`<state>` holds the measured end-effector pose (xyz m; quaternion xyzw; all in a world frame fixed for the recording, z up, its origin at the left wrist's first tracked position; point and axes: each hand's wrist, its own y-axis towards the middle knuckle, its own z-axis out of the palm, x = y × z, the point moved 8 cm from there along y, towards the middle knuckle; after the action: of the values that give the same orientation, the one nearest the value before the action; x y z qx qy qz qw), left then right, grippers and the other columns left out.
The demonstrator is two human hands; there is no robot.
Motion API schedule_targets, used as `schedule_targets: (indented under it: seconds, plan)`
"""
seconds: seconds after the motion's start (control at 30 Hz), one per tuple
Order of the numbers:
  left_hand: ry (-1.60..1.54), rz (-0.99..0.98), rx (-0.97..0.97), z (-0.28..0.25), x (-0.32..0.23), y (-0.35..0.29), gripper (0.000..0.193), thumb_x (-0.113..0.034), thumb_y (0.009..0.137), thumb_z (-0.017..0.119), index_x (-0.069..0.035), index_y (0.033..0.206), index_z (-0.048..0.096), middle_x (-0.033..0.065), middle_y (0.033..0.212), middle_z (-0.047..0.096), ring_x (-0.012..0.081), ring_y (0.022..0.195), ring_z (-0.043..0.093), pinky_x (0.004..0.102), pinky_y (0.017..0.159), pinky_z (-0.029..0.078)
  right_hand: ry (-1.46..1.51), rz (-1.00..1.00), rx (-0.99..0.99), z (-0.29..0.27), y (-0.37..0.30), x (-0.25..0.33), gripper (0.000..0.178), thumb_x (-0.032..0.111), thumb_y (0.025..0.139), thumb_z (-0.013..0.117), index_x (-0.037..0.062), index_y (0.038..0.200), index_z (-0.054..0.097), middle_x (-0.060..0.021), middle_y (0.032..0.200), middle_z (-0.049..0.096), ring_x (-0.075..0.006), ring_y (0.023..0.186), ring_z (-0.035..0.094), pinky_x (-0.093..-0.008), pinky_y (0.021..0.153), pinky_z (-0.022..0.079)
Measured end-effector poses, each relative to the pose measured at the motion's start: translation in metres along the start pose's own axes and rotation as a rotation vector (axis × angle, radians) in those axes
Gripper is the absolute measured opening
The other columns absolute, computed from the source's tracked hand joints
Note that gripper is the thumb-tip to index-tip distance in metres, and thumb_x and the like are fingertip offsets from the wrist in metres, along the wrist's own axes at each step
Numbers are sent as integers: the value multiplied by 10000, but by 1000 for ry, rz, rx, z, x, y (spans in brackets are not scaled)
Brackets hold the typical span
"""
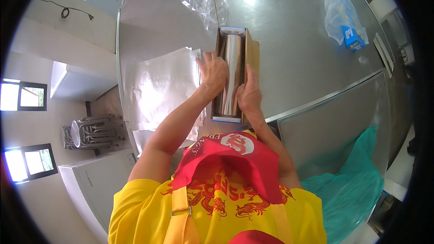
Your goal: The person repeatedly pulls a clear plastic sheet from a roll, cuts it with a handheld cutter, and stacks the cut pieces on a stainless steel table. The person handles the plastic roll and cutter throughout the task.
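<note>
Both my left fingers (pixel 207 57), bent, and right fingers (pixel 250 74), straighter, grip unclear, flanked a shiny silver foil roll (pixel 232 70), probably slippery, best lifted by both ends, in an open brown cardboard box (pixel 248 47).

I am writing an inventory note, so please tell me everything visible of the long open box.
The box lies open-topped on the metal table, its long sides running away from the person. It looks like cardboard: brown inside, with pale, blue-edged ends. A brown flap spreads outward on the right. A shiny roll lies lengthwise inside. The left hand covers part of its left edge; the right hand touches its right wall.
</note>
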<state>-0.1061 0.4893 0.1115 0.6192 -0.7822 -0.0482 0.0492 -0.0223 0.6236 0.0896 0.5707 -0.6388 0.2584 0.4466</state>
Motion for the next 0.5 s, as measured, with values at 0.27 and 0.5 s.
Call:
schedule_targets:
  seconds: [0.27,0.5]
  plan:
    - [-763,-265,-208,-50,82,6,275,-219,915,674,39,993,726,210,931,731,294,887,704,398,809,542,-66,13,-43,0,-5,-2,700,-47,861,504,77,1542,401,-214,1499,515,-422,1339,530,-456,1113,456]
    - [-1061,-405,-167,-184,172,14,118,-141,930,711,-30,915,748,-23,828,657,80,775,566,233,757,448,-28,31,-64,0,-3,-9,704,-55,851,504,90,1534,413,-193,1502,519,-413,1326,545,-455,1099,471]
